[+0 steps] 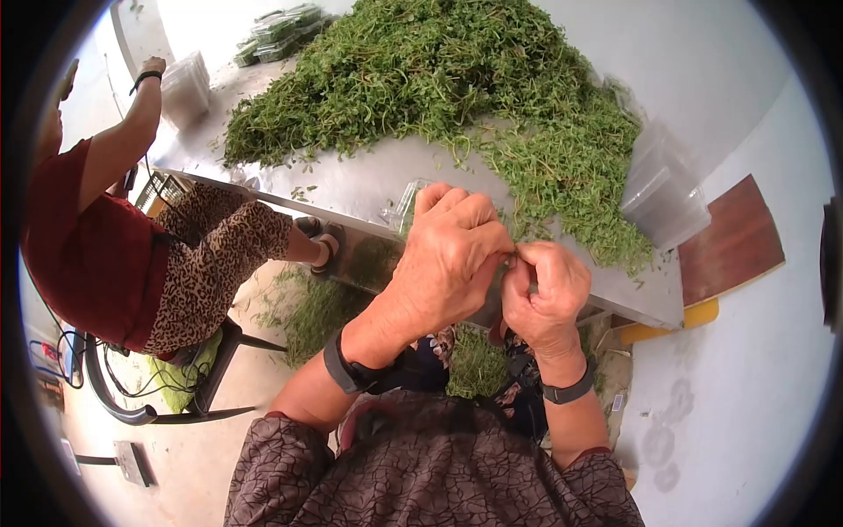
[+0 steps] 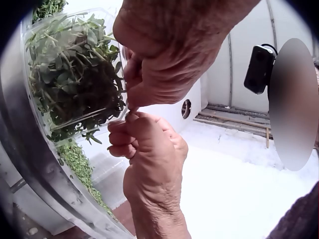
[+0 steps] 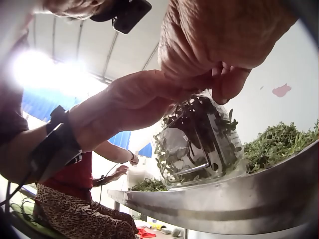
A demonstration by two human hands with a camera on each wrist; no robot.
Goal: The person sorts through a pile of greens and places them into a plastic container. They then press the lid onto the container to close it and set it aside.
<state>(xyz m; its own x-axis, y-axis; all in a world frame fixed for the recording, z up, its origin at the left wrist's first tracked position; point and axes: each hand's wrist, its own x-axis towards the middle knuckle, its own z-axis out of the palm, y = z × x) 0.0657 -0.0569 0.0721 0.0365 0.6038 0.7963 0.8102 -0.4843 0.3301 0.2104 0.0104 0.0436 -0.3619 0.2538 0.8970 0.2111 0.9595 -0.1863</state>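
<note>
Clear plastic box of greens sits at the table edge, my left hand and right hand pinching at its side, on what I can't tell; a hard tug could tip it.

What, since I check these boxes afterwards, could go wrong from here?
Sprigs poke out past the rim of the clear plastic box, so they might get trapped if a lid is pressed shut. The box looks close to the edge of the metal table, so a careless nudge could knock it off. Loose greens lie on the floor and might be slippery underfoot.
</note>
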